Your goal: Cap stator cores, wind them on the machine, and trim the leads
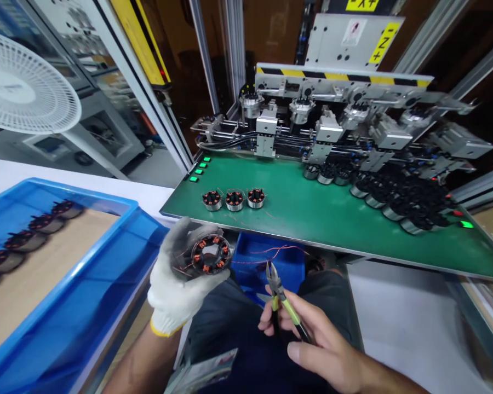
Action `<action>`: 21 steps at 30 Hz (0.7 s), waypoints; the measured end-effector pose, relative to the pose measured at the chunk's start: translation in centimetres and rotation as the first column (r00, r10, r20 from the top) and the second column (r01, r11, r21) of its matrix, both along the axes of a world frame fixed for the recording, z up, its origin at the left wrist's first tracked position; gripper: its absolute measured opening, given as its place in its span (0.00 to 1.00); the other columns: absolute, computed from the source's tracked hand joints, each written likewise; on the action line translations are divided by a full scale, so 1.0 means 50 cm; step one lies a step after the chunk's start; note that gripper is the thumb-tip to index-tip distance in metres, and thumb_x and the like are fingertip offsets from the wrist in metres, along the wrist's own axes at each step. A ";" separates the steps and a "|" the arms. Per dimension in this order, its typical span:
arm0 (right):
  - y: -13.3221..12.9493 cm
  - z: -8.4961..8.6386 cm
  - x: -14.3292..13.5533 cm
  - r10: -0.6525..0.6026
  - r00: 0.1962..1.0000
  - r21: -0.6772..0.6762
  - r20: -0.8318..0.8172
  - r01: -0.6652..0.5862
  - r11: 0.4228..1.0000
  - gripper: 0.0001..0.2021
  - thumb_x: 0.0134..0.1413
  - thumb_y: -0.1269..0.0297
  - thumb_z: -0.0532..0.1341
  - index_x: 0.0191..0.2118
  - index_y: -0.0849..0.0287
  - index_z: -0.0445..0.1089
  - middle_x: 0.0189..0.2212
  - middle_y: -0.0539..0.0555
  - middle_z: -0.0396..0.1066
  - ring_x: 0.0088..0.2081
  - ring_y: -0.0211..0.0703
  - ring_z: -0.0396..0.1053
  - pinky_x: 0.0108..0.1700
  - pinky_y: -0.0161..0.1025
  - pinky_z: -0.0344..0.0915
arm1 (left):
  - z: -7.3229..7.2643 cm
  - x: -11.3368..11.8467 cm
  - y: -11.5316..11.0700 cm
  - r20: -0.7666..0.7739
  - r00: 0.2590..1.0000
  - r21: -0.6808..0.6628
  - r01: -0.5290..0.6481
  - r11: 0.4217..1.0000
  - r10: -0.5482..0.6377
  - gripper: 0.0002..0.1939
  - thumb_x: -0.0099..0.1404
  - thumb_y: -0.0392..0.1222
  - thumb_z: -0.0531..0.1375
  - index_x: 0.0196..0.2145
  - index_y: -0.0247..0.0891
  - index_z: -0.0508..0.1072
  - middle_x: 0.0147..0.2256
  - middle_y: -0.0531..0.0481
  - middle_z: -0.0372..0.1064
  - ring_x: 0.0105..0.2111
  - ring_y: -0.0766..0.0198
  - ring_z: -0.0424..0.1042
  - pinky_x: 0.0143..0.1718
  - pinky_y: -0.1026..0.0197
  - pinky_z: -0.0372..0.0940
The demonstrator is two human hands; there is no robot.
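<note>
My left hand [175, 284], in a white glove with a yellow cuff, is wrapped round a ring-shaped stator [211, 239] with copper coils. Thin copper wires [277, 249] stretch out to the right of it. My right hand [312, 334], ungloved, grips cutting pliers [285, 301] with yellow-green and black handles. The jaws point up and lie a little apart, just below the wires. Beyond my hands, three similar stators [234, 201] stand in a row on the green tabletop [287, 191]. Under the wires, below the table edge, is a blue bin [246, 273].
A blue tray [78, 290] at the left holds a row of stators [27, 241]. Many more stators [394, 202] crowd the table's right side. A machine with clamps [328, 128] spans the back. A white fan [28, 82] stands at the upper left.
</note>
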State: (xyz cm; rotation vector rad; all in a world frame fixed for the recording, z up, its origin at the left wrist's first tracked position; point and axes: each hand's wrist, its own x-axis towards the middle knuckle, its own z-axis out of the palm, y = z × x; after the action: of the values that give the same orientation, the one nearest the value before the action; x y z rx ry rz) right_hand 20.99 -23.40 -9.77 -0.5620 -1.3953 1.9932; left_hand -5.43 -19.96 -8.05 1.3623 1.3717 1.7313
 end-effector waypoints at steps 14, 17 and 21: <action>0.061 0.064 0.068 -0.376 0.884 0.361 0.276 0.267 0.894 0.21 0.63 0.64 0.64 0.61 0.48 0.69 0.43 0.56 0.75 0.35 0.38 0.73 0.38 0.34 0.74 | -0.013 -0.009 0.017 0.263 0.913 -0.047 0.334 0.942 -0.311 0.41 0.48 0.31 0.74 0.57 0.45 0.66 0.55 0.43 0.76 0.53 0.52 0.77 0.53 0.54 0.73; 0.094 0.120 0.076 -0.419 0.855 0.523 0.307 0.216 0.824 0.22 0.61 0.67 0.65 0.60 0.49 0.71 0.47 0.58 0.77 0.44 0.44 0.77 0.42 0.36 0.77 | -0.030 0.000 0.023 0.299 0.829 -0.036 0.505 0.862 -0.473 0.36 0.49 0.33 0.69 0.55 0.45 0.64 0.53 0.43 0.75 0.51 0.51 0.76 0.51 0.50 0.73; 0.119 0.166 0.029 -0.247 0.916 0.515 0.316 0.053 0.856 0.25 0.60 0.70 0.63 0.63 0.55 0.68 0.52 0.61 0.76 0.51 0.49 0.77 0.52 0.43 0.77 | -0.042 0.016 0.013 0.141 0.823 -0.086 0.563 0.822 -0.550 0.39 0.47 0.32 0.64 0.57 0.45 0.61 0.50 0.44 0.75 0.47 0.52 0.76 0.49 0.50 0.73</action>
State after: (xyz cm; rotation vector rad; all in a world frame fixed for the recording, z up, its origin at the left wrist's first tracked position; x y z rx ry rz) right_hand 22.45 -17.44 -1.49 -0.8056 -1.9449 1.3538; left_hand -4.64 -19.31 -10.13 1.3959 0.8749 1.2782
